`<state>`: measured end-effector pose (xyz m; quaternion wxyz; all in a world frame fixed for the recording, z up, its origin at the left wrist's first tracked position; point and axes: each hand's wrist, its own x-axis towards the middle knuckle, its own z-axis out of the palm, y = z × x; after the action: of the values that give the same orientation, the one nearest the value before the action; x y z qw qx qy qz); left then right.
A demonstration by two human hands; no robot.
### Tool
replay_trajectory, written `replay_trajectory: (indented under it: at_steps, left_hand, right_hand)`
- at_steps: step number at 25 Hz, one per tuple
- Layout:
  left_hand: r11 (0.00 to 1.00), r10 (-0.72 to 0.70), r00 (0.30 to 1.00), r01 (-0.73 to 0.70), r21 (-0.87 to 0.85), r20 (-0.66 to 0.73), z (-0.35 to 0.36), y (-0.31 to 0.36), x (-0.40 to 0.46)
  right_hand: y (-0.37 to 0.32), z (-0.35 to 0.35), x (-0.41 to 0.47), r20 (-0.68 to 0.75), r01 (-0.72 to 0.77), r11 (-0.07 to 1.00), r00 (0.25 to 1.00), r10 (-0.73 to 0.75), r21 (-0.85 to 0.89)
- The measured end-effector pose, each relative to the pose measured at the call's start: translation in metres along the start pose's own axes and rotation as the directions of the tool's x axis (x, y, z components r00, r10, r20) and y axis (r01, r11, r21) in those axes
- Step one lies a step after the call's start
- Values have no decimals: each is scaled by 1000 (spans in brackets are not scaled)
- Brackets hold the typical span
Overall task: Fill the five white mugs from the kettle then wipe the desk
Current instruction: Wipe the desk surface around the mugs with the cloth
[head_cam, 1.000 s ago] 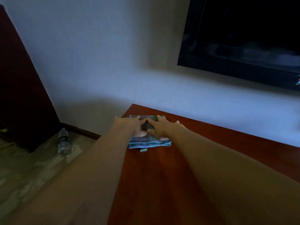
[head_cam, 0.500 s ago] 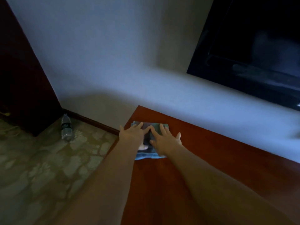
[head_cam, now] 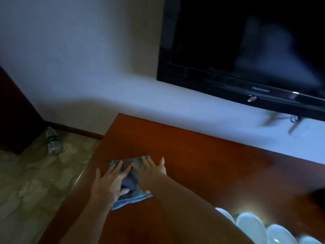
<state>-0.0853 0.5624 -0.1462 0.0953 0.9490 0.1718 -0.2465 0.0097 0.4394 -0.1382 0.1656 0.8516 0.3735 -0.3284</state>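
Both hands lie flat, palms down, fingers spread and not curled around anything. The left hand (head_cam: 109, 182) and right hand (head_cam: 149, 173) press side by side on the cloth (head_cam: 133, 196), index fingertips nearly touching. The cloth is a folded blue square lying under both palms, on the desk (head_cam: 202, 164) close to its left edge. To the right of the right forearm, at the near edge, stand white mugs (head_cam: 251, 226); their count cannot be told. Left of the left hand, on the floor, stands a bottle (head_cam: 52, 140). A TV (head_cam: 246, 50) hangs on the wall beyond the hands.
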Motion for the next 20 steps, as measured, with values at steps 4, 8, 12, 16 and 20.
replay_trajectory:
  at_steps: [4,8,12,16,20]
  left_hand:
    - [992,33,999,-38,118,38,-26,52,23]
    - [982,108,994,-112,153,32,-37,142,46]
    - [982,93,996,-94,161,13,-38,245,57]
    - [957,203,979,-197,214,-9,-20,347,59]
    - [908,332,943,-313,279,-21,1,449,50]
  right_hand:
    - [54,8,0,-58,14,996,998,-8,90]
    - [143,21,-27,-104,-66,991,992,78,114]
    - [227,54,-55,-133,-96,981,984,120,171]
    - [316,104,-94,-121,-172,952,971,207,252]
    - [398,158,-146,-114,-236,924,953,280,301]
